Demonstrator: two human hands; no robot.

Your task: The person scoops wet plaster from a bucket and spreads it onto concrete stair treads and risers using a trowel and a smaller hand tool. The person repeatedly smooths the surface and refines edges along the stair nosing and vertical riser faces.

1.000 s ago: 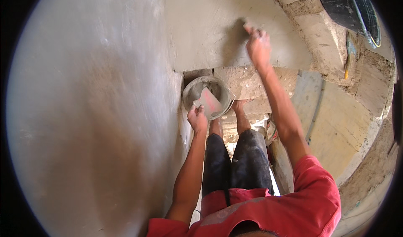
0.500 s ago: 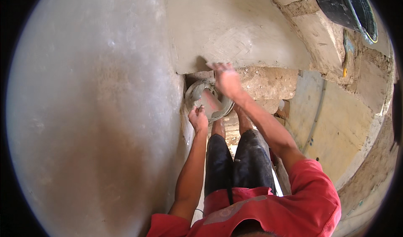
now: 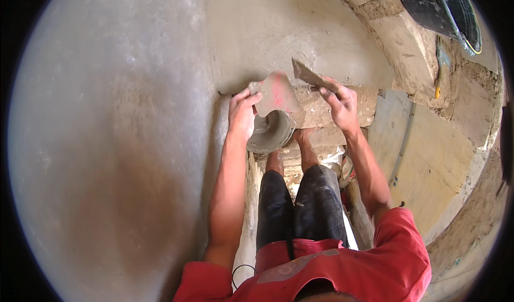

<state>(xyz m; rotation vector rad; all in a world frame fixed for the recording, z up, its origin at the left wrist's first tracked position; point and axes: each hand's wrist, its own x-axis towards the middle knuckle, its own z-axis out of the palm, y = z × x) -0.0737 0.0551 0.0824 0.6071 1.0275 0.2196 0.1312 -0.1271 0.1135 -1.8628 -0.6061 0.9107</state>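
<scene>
My left hand (image 3: 243, 112) pinches the edge of a flat, irregular scraper sheet (image 3: 276, 94), grey with smeared mortar and showing a red patch. The sheet is held up over a round bucket (image 3: 274, 136), whose inside is coated with wet grey mortar, and hides its far part. In my right hand (image 3: 344, 105) is a trowel (image 3: 310, 76), its thin blade tilted up and pointing left toward the sheet, apart from it. My fingers cover its grip.
A smooth plastered wall (image 3: 107, 141) fills the left side. Fresh grey plaster (image 3: 289, 29) lies ahead, above a rough ledge (image 3: 337, 106). At upper right are a black bucket (image 3: 439, 8) and a brush-like tool with a yellow tip (image 3: 439, 82). My feet (image 3: 305, 135) are close to the mortar bucket.
My left hand has lifted the sheet up and out over the bucket. My right hand has moved right and down from the plaster, and the trowel now shows clearly.
</scene>
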